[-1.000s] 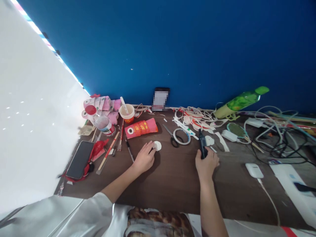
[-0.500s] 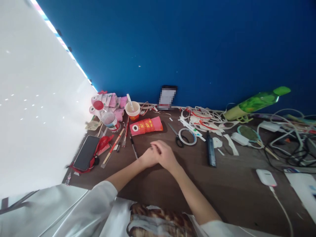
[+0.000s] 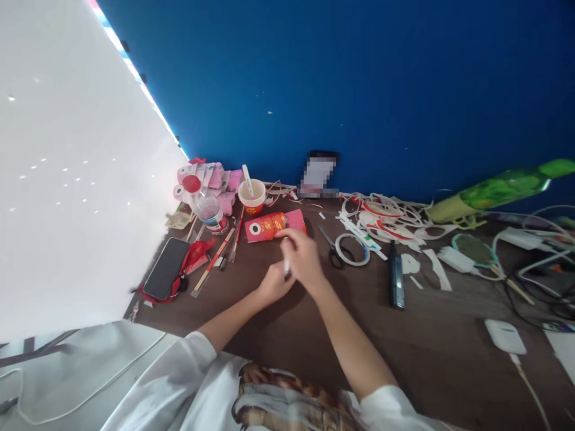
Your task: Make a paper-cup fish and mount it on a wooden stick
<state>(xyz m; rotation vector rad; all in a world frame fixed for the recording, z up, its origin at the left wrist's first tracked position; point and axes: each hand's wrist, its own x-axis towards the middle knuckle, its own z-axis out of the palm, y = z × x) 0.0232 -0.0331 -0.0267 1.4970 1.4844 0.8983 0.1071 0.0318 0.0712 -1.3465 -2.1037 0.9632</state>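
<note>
Desk [image 3: 350,335] spans the work. My left hand [image 3: 275,284] and right hand [image 3: 303,257] meet over it, grip width unclear; red paper fish [image 3: 268,226] at their 11 o'clock, tape roll [image 3: 338,240] at 3, small pale item [image 3: 286,266] between them, holder unclear.

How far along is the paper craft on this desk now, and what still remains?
Looks done: the red paper roll already has a round eye and yellow marks. In hand: the left hand and right hand meet at a small white item, partly hidden. Probably left: finishing with that item; whether it belongs on the roll, I cannot tell. The scissors lie unheld.
</note>
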